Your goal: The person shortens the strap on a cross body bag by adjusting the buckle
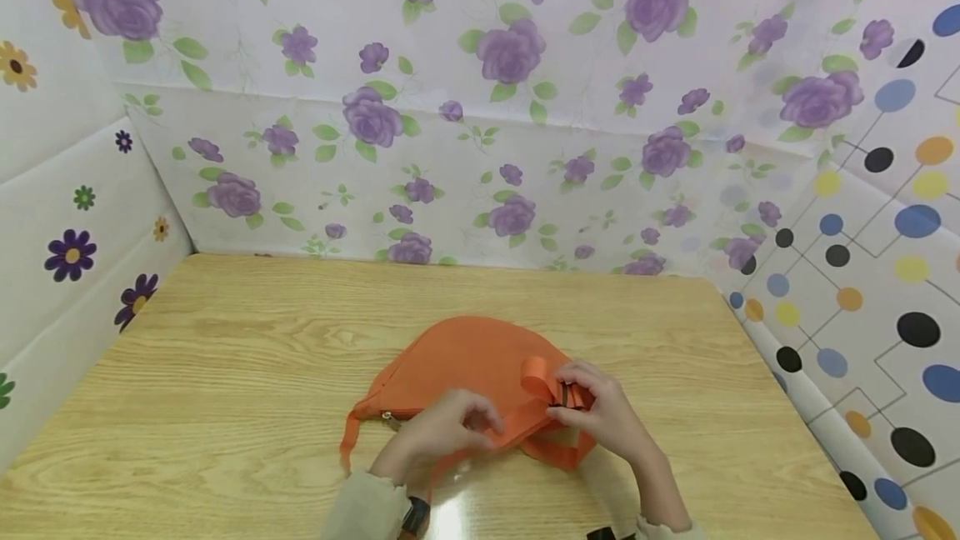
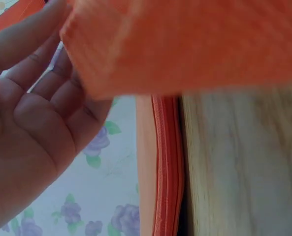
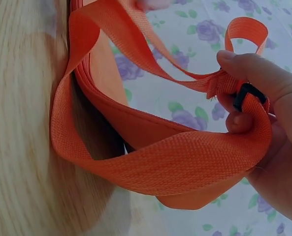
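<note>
An orange waist bag (image 1: 457, 357) lies on the table, its curved side away from me and its zipper edge nearer. In front of the bag, my left hand (image 1: 450, 427) pinches the orange strap (image 1: 522, 422) between thumb and fingers; the left wrist view shows the webbing large and blurred beside that hand. My right hand (image 1: 611, 419) grips the strap at a black plastic slider (image 3: 240, 97). A small loop of webbing (image 3: 246, 28) stands up above the right thumb. Below the right hand, the strap hangs in a wide loop (image 3: 150, 164) beside the bag.
The wood-grain table (image 1: 225, 373) extends around the bag. A flowered cloth wall (image 1: 450, 157) rises behind it, with a daisy-print wall (image 1: 45, 190) at left and a dotted one (image 1: 885, 290) at right. A strap end (image 1: 349, 438) hangs off the bag's left corner.
</note>
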Motion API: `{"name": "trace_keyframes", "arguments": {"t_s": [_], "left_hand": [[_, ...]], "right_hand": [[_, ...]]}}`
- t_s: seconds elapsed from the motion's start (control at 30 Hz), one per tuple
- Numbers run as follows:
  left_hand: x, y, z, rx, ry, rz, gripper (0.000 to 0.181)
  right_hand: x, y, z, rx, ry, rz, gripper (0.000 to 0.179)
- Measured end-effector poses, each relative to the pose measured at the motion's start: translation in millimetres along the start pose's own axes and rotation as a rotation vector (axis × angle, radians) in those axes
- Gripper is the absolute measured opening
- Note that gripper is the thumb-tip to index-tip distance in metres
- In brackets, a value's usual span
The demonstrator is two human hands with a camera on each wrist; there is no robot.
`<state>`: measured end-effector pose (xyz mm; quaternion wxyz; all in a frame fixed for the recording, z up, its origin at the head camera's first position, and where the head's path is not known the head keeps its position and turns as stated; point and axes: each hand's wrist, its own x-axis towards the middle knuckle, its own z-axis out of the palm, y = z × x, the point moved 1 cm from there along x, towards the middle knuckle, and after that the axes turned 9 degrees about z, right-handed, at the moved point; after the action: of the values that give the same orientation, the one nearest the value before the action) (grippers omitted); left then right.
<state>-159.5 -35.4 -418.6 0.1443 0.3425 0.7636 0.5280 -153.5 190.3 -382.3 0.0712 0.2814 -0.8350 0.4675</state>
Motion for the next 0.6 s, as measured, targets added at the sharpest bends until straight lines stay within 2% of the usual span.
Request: {"name": "trace_keyframes", "arguments": {"t_s": [0.17, 0.33, 0.47, 0.6], "left_hand": [[-4.5, 2.3, -5.5, -0.065, 0.021, -0.016, 0.011], [-8.3, 2.6, -13.1, -0.025, 0.028, -0.003, 0.009], [-11.9, 2.5, -17.6, 0.0, 0.043, 0.015, 0.01], [-15.8, 2.6, -21.5, -0.013, 0.067, 0.027, 0.011]], "right_hand": [[-2.2, 17.7, -0.3, 0.014, -0.02, -0.034, 0.035], [-5.7, 33.9, 0.1, 0.021, -0.042, -0.01, 0.034], [-7.0, 32.9, 0.1, 0.026, -0.054, -0.015, 0.033], [-6.6, 20.1, -1.1, 0.044, -0.07, -0.025, 0.031]]}}
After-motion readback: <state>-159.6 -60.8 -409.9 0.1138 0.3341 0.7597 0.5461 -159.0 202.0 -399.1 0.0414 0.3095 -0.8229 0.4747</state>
